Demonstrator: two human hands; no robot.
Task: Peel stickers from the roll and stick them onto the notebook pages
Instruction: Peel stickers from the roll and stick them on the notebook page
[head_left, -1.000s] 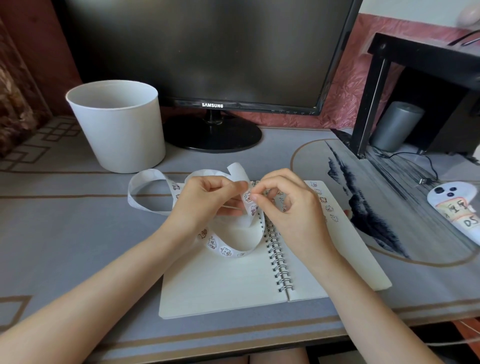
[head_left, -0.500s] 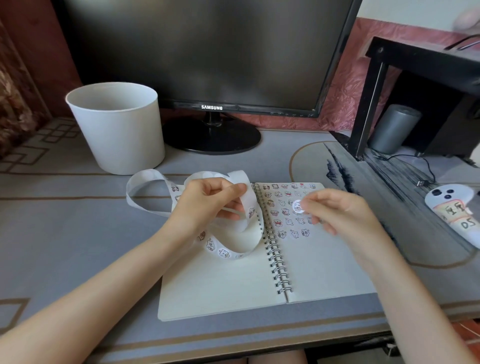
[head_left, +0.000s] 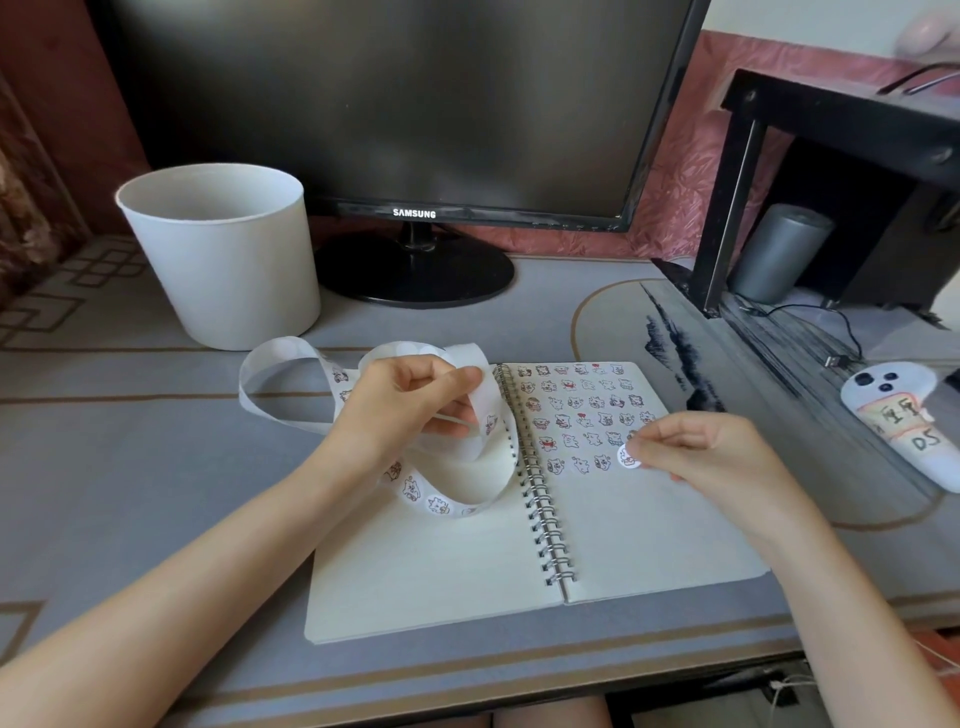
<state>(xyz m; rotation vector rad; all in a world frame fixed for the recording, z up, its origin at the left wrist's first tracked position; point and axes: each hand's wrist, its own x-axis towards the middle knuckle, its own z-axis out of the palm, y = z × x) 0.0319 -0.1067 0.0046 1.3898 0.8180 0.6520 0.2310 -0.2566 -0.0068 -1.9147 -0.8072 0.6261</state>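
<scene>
Pinching a round sticker (head_left: 627, 457) between thumb and fingertips, the right hand (head_left: 711, 457) holds it at the right page of the open spiral notebook (head_left: 649, 525) — at the end of the lowest sticker row; whether it touches the paper cannot be told; the left hand (head_left: 410, 410) grips the looped sticker strip (head_left: 291, 358) — its coils rest over the left page; white bucket (head_left: 223, 265) stands behind.
</scene>
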